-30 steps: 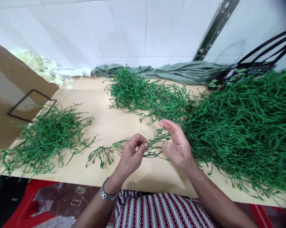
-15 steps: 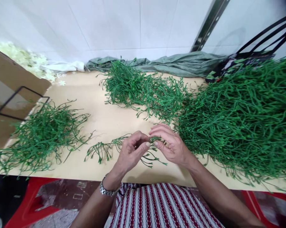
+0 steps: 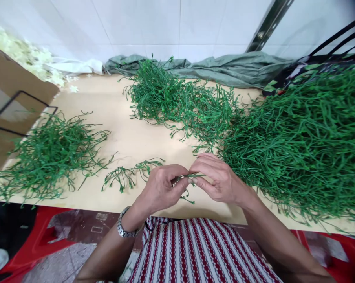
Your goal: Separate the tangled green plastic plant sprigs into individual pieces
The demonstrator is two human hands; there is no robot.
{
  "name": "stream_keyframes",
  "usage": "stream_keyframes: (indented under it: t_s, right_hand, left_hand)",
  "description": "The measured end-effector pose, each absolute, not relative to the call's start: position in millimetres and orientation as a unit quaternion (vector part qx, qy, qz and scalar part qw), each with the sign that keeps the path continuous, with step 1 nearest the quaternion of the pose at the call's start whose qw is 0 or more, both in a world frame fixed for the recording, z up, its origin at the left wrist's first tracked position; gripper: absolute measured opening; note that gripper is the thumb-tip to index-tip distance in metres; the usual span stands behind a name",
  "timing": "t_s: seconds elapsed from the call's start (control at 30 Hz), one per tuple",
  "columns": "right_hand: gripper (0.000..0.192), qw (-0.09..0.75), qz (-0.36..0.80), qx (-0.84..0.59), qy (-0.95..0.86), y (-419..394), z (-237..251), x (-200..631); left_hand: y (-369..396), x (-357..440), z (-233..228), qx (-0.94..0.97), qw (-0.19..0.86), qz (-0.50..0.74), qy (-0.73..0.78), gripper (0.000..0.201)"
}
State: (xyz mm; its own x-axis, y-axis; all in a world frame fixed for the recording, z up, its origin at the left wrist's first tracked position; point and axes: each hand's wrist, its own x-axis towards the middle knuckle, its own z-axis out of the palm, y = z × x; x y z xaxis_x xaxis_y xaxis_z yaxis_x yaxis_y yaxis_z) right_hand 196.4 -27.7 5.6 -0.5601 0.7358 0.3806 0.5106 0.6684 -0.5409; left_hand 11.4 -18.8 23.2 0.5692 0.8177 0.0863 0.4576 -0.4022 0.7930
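Thin green artificial plant stems (image 3: 198, 175) run between my two hands above the table's front part. My left hand (image 3: 166, 185), with a watch on its wrist, pinches them between thumb and fingers. From the other side, my right hand (image 3: 215, 180) grips the same stems with thumb and fingertips close to the left ones. A few tips of greenery hang below my fingers. Beside my left hand lies a small spray of green stems (image 3: 127, 175) on the table. The exact joint between the fingertips is partly hidden.
A big heap of green stems (image 3: 307, 149) covers the right side. A smaller pile (image 3: 180, 102) lies at the back, another (image 3: 53, 157) at left. A cardboard box (image 3: 18, 78) with a black wire frame stands left; green cloth (image 3: 224, 68) lines the wall.
My left fingers have closed further around the stems, and the tips below my hands show less. The view has shifted slightly. Piles on the table look the same.
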Motion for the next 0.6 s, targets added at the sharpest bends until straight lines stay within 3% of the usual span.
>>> stream_keyframes:
  t_s: [0.37, 0.47, 0.6]
  right_hand:
    - [0.02, 0.192, 0.268, -0.399, -0.856, -38, 4, 190]
    - [0.026, 0.188, 0.328, -0.332, -0.864, -39, 3, 194]
    - [0.034, 0.246, 0.48, -0.227, -0.81, -36, -2, 199]
  left_hand:
    - [-22, 15, 25, 0.916, 0.154, 0.122, 0.35, 0.023]
    - [-19, 12, 27, 0.934, 0.222, 0.1, 0.262, 0.022]
    - [-13, 10, 27, 0.861, 0.454, 0.16, 0.162, 0.025]
